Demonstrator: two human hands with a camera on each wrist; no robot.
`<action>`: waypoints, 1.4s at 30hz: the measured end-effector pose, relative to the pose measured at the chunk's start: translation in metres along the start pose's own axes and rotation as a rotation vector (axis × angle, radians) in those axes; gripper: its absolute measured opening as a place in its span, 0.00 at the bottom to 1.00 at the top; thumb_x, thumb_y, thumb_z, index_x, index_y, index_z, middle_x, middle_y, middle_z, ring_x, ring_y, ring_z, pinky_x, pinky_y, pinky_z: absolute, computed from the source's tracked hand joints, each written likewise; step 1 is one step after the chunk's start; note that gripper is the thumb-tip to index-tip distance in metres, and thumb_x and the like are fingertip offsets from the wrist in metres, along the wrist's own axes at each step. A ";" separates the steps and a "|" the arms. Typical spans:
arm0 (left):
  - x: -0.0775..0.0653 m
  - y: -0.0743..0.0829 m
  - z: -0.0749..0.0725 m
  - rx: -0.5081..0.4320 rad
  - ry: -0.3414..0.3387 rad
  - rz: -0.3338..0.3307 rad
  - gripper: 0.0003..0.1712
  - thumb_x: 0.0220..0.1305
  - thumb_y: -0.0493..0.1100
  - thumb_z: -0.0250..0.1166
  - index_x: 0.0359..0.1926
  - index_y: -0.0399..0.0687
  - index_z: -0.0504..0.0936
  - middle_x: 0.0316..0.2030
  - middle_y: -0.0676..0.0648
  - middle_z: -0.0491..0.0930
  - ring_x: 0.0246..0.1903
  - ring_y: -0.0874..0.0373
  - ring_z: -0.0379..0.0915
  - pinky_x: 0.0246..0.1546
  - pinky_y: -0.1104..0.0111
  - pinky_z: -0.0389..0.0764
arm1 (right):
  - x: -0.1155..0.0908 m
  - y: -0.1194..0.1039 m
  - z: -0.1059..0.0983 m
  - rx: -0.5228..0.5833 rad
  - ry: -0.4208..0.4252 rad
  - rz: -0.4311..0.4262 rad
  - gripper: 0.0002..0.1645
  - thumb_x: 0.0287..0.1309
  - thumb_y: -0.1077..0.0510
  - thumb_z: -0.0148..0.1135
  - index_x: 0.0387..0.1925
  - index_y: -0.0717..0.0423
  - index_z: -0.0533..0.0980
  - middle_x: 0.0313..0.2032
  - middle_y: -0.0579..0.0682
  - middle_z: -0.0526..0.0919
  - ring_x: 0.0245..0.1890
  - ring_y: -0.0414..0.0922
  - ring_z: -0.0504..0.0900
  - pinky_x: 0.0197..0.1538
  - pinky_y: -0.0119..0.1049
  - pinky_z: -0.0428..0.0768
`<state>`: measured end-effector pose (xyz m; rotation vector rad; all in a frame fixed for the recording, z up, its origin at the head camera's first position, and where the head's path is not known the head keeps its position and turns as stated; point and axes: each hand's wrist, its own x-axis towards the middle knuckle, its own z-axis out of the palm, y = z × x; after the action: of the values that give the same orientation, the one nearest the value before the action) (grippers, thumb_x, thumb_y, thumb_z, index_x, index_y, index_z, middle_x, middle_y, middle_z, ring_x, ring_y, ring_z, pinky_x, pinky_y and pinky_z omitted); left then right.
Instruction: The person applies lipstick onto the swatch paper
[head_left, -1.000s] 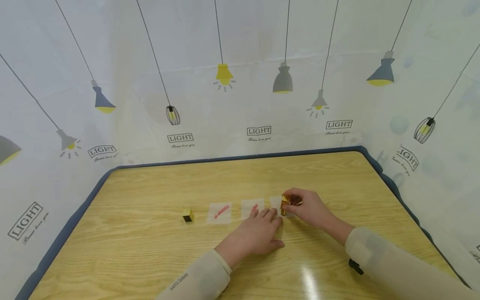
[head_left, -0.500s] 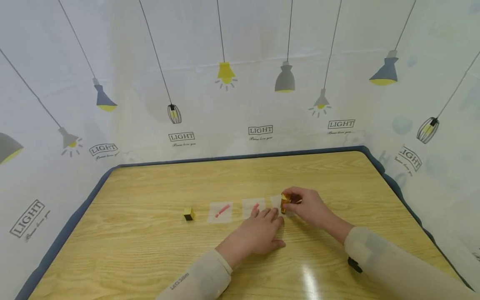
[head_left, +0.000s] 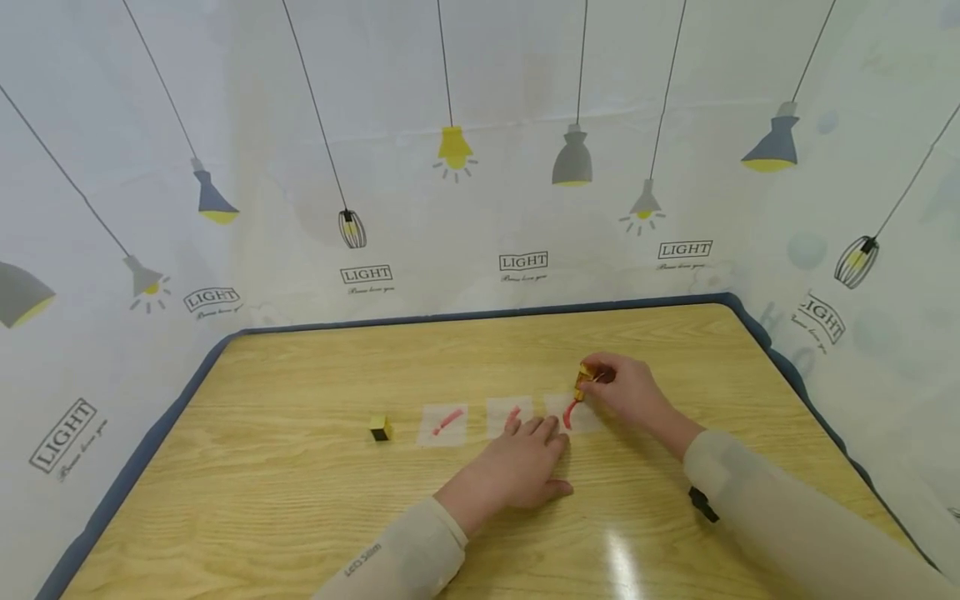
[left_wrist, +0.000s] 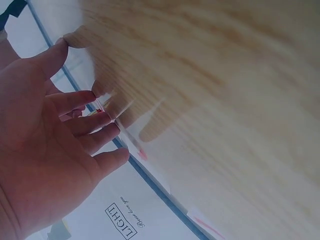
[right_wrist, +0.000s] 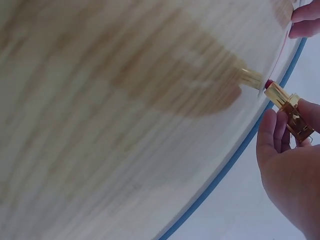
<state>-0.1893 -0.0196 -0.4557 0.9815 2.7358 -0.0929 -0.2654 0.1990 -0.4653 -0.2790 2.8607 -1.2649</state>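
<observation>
Two hands point(head_left: 519, 468) point(head_left: 632, 392), one lipstick point(head_left: 581, 386), three papers point(head_left: 442, 426) point(head_left: 500, 412) point(head_left: 557, 406)

The right hand point(head_left: 636, 393) has moved farther out and a bit more to the right. The gold lipstick point(head_left: 582, 382) it pinches has gone along with it. A curved red line point(head_left: 568, 416) now shows on the paper point(head_left: 585, 420) at the right, where the lipstick was a moment ago. More of that paper shows.

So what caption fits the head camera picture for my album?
The right hand holds a gold lipstick at a red mark on paper, the left hand close by.
</observation>
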 end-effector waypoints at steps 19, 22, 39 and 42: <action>0.000 0.004 -0.002 0.001 -0.025 -0.015 0.43 0.77 0.69 0.57 0.81 0.54 0.65 0.84 0.43 0.56 0.83 0.50 0.54 0.80 0.52 0.66 | -0.002 -0.004 -0.008 0.026 0.009 0.031 0.25 0.70 0.58 0.70 0.63 0.65 0.79 0.52 0.63 0.87 0.48 0.54 0.85 0.48 0.40 0.86; -0.001 0.004 -0.002 0.000 -0.026 -0.020 0.42 0.77 0.69 0.57 0.81 0.54 0.65 0.84 0.43 0.56 0.83 0.51 0.54 0.81 0.53 0.66 | 0.000 -0.009 -0.010 0.043 0.011 0.036 0.26 0.70 0.56 0.70 0.64 0.64 0.79 0.53 0.63 0.87 0.50 0.54 0.85 0.48 0.39 0.86; -0.012 -0.010 -0.027 -0.083 0.001 -0.080 0.45 0.74 0.69 0.62 0.82 0.56 0.64 0.86 0.43 0.49 0.86 0.46 0.45 0.84 0.49 0.55 | -0.010 -0.056 -0.023 0.395 0.070 0.078 0.32 0.71 0.53 0.70 0.71 0.61 0.75 0.58 0.61 0.83 0.52 0.45 0.85 0.56 0.33 0.87; -0.018 -0.013 -0.035 -0.098 0.019 -0.089 0.44 0.74 0.68 0.63 0.81 0.55 0.66 0.86 0.43 0.51 0.86 0.46 0.46 0.84 0.49 0.56 | -0.013 -0.065 -0.024 0.510 0.090 0.084 0.32 0.71 0.55 0.69 0.70 0.63 0.74 0.55 0.55 0.83 0.47 0.37 0.85 0.54 0.30 0.87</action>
<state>-0.1913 -0.0359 -0.4174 0.8383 2.7718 0.0353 -0.2434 0.1756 -0.4027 -0.0938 2.4570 -1.9571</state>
